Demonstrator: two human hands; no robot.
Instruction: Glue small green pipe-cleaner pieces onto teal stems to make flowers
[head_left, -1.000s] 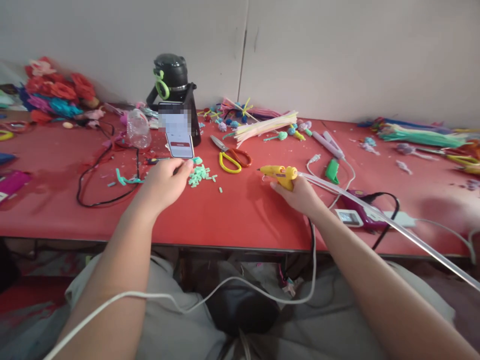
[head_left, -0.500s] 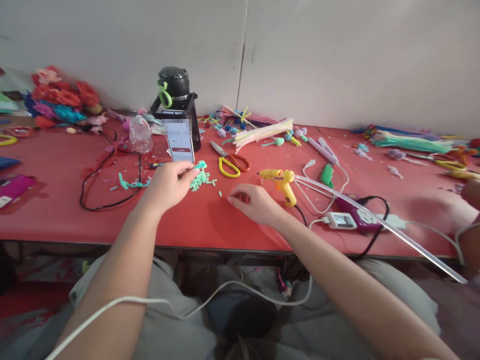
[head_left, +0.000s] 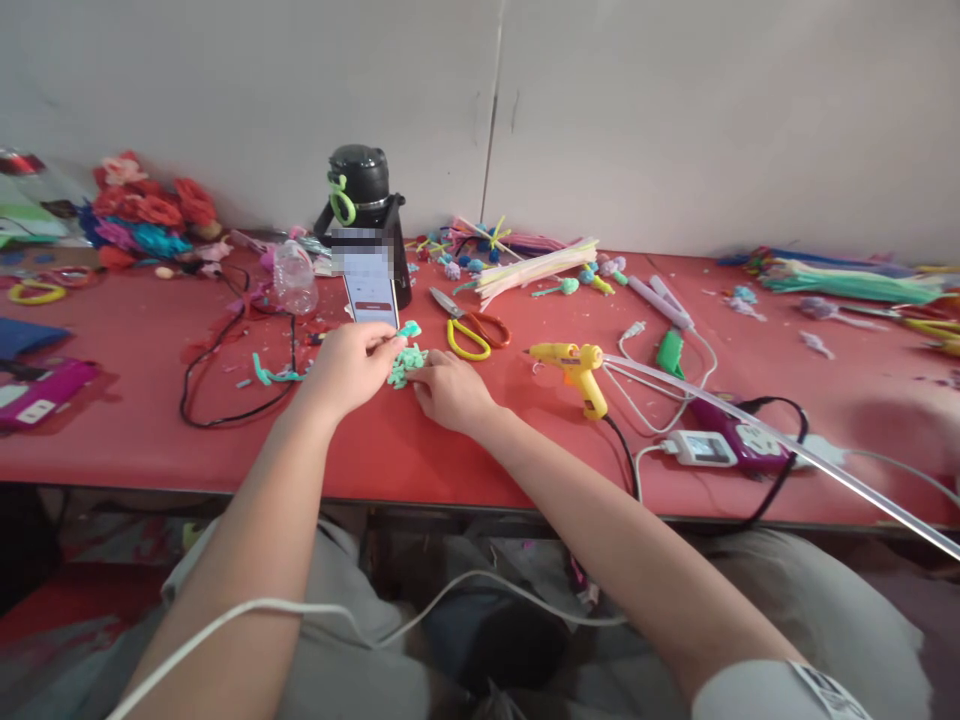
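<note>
My left hand [head_left: 354, 368] is closed in a pinch on a teal fuzzy pipe-cleaner piece [head_left: 409, 329], whose end sticks out past the fingertips. Just below it lies a small pile of short mint-green pipe-cleaner snippets [head_left: 405, 368] on the red table [head_left: 420, 470]. My right hand [head_left: 454, 392] touches the right side of that pile, fingers bent together; whatever is between the fingertips is too small to make out. Behind the hands, a phone [head_left: 372, 285] leans upright against a black flask [head_left: 360, 180].
Scissors with yellow and orange handles [head_left: 469, 340] lie behind my right hand. A yellow glue gun [head_left: 574, 365] with a long clear stick [head_left: 750, 428] is to the right, near a purple power strip [head_left: 739, 440]. A black cable [head_left: 187, 395] loops at left.
My right hand has moved left from bare table to the snippet pile, and its fingers have come together there. My left hand keeps its pinch. The view has shifted slightly.
</note>
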